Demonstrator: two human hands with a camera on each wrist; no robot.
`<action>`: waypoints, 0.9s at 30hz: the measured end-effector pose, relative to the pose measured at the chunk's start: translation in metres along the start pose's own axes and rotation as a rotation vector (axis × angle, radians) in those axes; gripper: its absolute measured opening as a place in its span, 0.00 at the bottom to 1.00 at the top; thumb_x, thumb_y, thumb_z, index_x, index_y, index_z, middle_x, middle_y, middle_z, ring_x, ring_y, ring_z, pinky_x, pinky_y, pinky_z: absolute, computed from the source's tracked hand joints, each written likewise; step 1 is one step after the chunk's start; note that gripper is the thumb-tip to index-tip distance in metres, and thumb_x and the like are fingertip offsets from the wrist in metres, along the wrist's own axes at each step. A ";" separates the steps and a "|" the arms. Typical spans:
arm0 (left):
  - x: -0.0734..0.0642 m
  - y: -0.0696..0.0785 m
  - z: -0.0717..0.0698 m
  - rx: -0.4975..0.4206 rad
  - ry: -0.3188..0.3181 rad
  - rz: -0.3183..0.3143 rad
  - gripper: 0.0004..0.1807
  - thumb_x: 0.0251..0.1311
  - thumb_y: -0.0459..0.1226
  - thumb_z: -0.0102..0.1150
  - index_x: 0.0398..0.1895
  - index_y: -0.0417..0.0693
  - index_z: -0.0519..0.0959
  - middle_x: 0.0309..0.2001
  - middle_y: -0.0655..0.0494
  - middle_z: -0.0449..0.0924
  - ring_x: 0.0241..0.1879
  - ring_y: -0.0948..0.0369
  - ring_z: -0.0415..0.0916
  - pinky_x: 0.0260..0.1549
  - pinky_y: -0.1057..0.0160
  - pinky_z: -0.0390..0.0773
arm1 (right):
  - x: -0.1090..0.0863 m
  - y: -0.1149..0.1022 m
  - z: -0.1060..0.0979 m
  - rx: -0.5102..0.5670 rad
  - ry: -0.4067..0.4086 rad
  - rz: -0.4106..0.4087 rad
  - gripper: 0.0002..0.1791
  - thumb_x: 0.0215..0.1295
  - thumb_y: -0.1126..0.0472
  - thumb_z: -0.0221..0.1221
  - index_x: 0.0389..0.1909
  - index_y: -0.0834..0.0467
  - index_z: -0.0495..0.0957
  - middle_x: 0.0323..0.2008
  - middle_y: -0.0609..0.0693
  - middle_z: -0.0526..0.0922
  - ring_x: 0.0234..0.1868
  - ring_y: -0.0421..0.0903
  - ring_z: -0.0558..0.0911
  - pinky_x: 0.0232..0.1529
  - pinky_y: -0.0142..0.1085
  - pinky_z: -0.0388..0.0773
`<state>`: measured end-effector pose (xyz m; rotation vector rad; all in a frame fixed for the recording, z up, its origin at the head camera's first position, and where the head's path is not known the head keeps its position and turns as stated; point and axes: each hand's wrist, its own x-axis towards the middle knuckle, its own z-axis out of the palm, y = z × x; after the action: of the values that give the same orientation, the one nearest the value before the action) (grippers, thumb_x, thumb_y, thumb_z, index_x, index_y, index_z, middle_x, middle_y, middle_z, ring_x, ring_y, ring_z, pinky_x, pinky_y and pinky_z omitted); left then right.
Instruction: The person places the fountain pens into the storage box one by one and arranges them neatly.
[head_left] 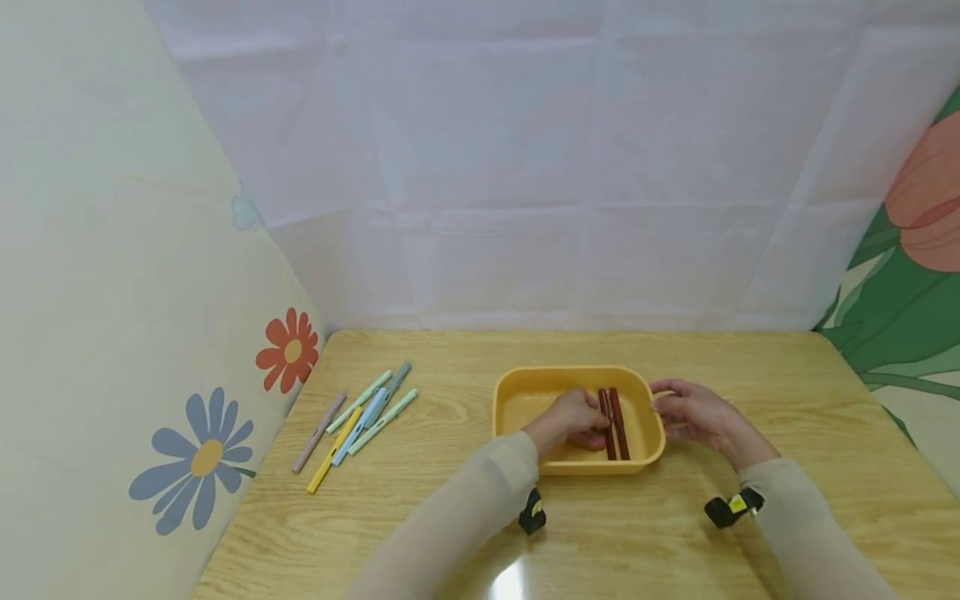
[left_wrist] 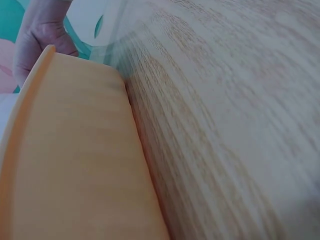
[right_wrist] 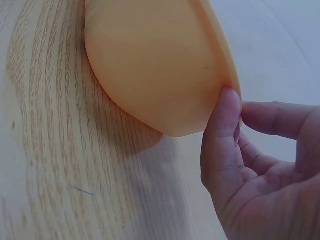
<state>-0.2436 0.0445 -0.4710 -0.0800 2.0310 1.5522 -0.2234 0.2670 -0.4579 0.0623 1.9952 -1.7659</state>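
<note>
Slim dark-red pens (head_left: 618, 425) likely light, grip mid-barrel; left hand (head_left: 572, 417), hold unclear; right hand (head_left: 703, 417) pinching yellow plastic tray (head_left: 528, 408), three o'clock.

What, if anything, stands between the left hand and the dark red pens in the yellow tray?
Nothing visible. The left hand reaches over the rim of the yellow tray, and in the head view its fingers overlap one of the dark red pens.
</note>
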 end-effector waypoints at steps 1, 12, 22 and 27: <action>0.000 0.000 0.000 -0.001 0.002 -0.002 0.12 0.61 0.22 0.61 0.40 0.39 0.69 0.25 0.50 0.75 0.16 0.59 0.75 0.19 0.66 0.83 | 0.000 0.000 0.000 0.003 0.004 0.003 0.27 0.74 0.64 0.55 0.69 0.69 0.61 0.38 0.48 0.85 0.38 0.43 0.83 0.36 0.37 0.86; -0.007 0.001 -0.006 0.028 0.025 -0.007 0.13 0.56 0.19 0.57 0.35 0.41 0.67 0.21 0.43 0.78 0.15 0.58 0.74 0.20 0.63 0.84 | 0.001 0.000 0.000 -0.019 0.007 0.012 0.28 0.74 0.63 0.55 0.69 0.69 0.61 0.39 0.49 0.84 0.39 0.43 0.83 0.37 0.37 0.86; -0.026 0.005 -0.023 0.178 0.026 0.096 0.16 0.61 0.25 0.59 0.53 0.35 0.73 0.30 0.43 0.82 0.28 0.51 0.85 0.28 0.60 0.87 | 0.001 0.001 0.000 -0.013 0.009 0.005 0.28 0.73 0.63 0.56 0.69 0.69 0.61 0.36 0.48 0.83 0.36 0.42 0.82 0.36 0.36 0.85; -0.036 0.007 -0.037 0.177 0.018 0.147 0.20 0.63 0.28 0.60 0.58 0.33 0.73 0.41 0.38 0.84 0.39 0.45 0.86 0.35 0.56 0.88 | -0.001 0.000 0.001 -0.005 -0.002 -0.002 0.29 0.73 0.64 0.56 0.69 0.70 0.60 0.36 0.48 0.83 0.36 0.42 0.82 0.35 0.36 0.85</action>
<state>-0.2310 0.0032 -0.4419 0.1266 2.2216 1.4545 -0.2226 0.2658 -0.4576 0.0565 1.9991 -1.7616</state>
